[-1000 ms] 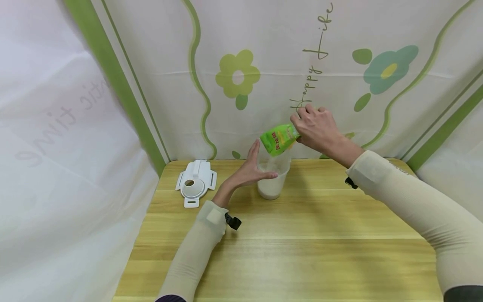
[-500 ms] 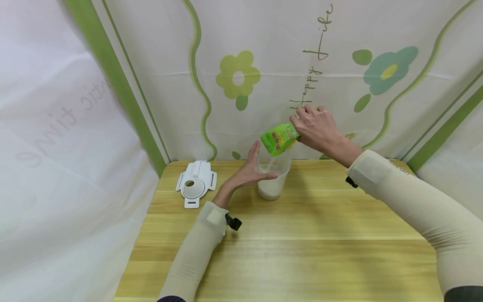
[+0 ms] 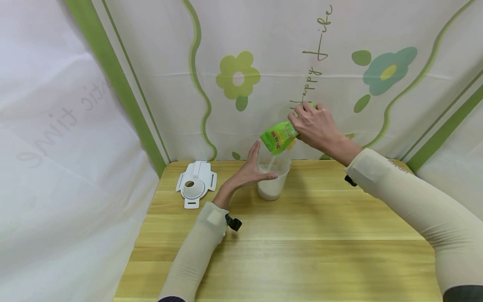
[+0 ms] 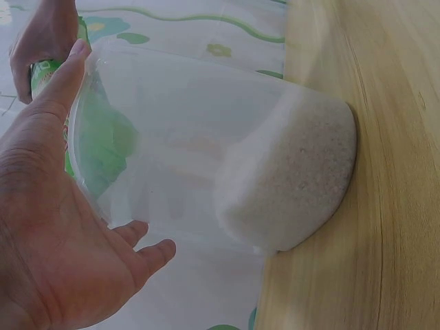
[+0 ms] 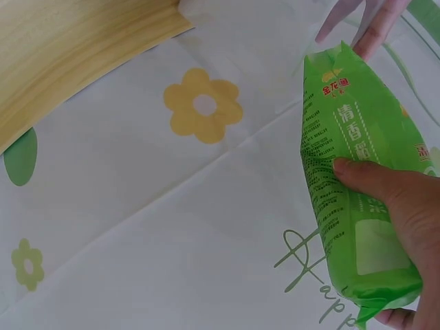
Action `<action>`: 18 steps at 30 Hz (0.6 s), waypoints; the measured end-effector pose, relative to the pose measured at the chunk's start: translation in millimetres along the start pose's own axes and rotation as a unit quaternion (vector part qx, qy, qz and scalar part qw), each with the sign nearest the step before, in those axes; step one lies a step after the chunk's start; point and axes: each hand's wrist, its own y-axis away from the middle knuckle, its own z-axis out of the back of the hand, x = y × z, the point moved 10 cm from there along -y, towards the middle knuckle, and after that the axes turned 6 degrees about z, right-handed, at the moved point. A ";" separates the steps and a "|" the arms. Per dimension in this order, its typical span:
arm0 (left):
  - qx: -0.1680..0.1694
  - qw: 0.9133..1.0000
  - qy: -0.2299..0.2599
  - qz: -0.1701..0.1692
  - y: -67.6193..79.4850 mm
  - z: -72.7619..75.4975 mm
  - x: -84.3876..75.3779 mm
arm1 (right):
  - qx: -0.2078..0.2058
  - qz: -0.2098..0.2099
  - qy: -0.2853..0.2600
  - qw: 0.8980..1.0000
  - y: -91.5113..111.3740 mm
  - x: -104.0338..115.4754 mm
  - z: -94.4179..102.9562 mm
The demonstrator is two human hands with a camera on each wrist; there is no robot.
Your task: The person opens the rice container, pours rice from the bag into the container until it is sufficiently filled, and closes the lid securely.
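Note:
In the head view, a translucent plastic container [image 3: 270,189] stands upright on the wooden table, its lower part filled with rice [image 4: 295,158]. My left hand [image 3: 247,171] spans the container near its rim, thumb on one side and fingers on the other. Above the opening, my right hand [image 3: 314,126] grips a green bag of rice [image 3: 278,137] tilted mouth-down. A pale stream of rice falls from the bag into the container. The right wrist view shows the thumb pressed over the front of the bag [image 5: 357,199]; most of the other fingers are hidden behind it.
A white plastic piece [image 3: 195,184] with a round hole and slotted tabs lies at the table's back left. Printed white cloth [image 3: 271,33] hangs behind the table's [image 3: 283,260] back edge and along both sides.
The stream of rice from the bag has grown easier to see. My right hand and the bag have risen very slightly. The left hand and the container have stayed in place.

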 end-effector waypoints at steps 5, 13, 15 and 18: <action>-0.002 1.000 0.006 0.000 0.3 0.2 0.1 | -0.007 0.010 0.007 1.000 0.4 1.8 0.3; -0.003 1.000 0.002 0.000 -2.0 0.1 0.1 | -0.020 0.019 0.019 0.999 0.7 3.9 1.5; -0.003 1.000 0.002 0.001 -2.5 0.0 0.3 | -0.022 0.023 0.022 0.999 0.6 4.7 1.5; -0.002 1.000 0.003 0.003 -2.1 -0.1 0.4 | -0.025 0.026 0.022 0.999 0.3 5.6 1.5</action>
